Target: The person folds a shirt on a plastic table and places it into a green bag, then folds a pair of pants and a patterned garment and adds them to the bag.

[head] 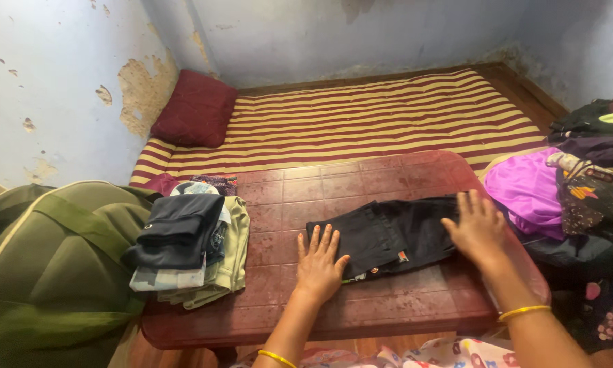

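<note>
Across the top half of the frame you have a striped mattress, maroon and cream, running to the blue walls, with a dark red pillow propped in its upper-left corner. At lower left a big olive-green bag crowds the edge of your work surface. That surface is a low reddish-brown table with a tile-like pattern, filling the centre of the frame. On the right, a loose heap of unfolded clothes presses against the table's right edge, a bright purple garment lying nearest to you. On the table's left end sits a stack of folded clothes, a dark piece on top, pale green and patterned ones beneath.

The black garment lies folded flat at the centre of the table, well apart from the stack. A small orange label shows at its near edge.

Your left hand lies flat, fingers spread, on the garment's left end, gripping nothing. Your right hand presses open-palmed on its right end, likewise holding nothing. Each wrist wears a thin yellow bangle.
</note>
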